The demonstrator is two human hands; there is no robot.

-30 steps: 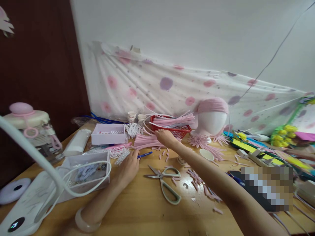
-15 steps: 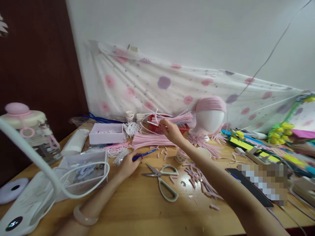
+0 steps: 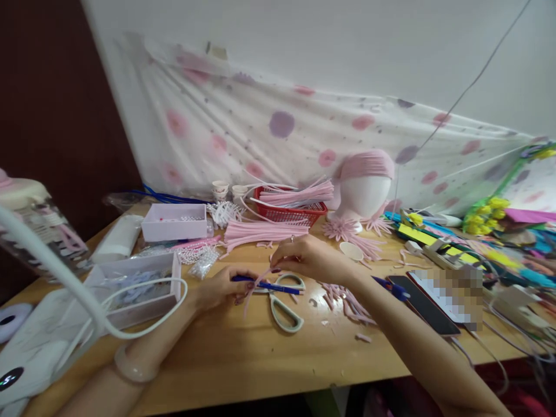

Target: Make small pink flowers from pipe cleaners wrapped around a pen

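Note:
My left hand [image 3: 226, 285] is closed around a blue pen [image 3: 282, 287], which lies sideways just above the scissors [image 3: 273, 302]. A single pink pipe cleaner [image 3: 259, 279] crosses the pen and hangs down past the left fingertips. Its upper end is pinched in my right hand [image 3: 304, 255], close beside the left one. Whether the stem is wrapped around the pen cannot be made out. Behind my hands lie a bundle of pink pipe cleaners [image 3: 264, 233] and a red basket [image 3: 299, 216] holding more of them. Short pink pieces [image 3: 345, 301] are scattered right of the scissors.
A white mannequin head [image 3: 365, 196] wears a pink band, with pink pipe-cleaner flowers [image 3: 341, 229] at its base. White boxes [image 3: 174, 225], a lamp arm [image 3: 52, 269] and a bottle [image 3: 39, 226] stand left. Phones [image 3: 423, 304], cables and a power strip [image 3: 441, 255] lie right.
My right hand has come from the red basket down to my left hand, bringing a pink pipe cleaner onto the pen. The whole view has tilted downward.

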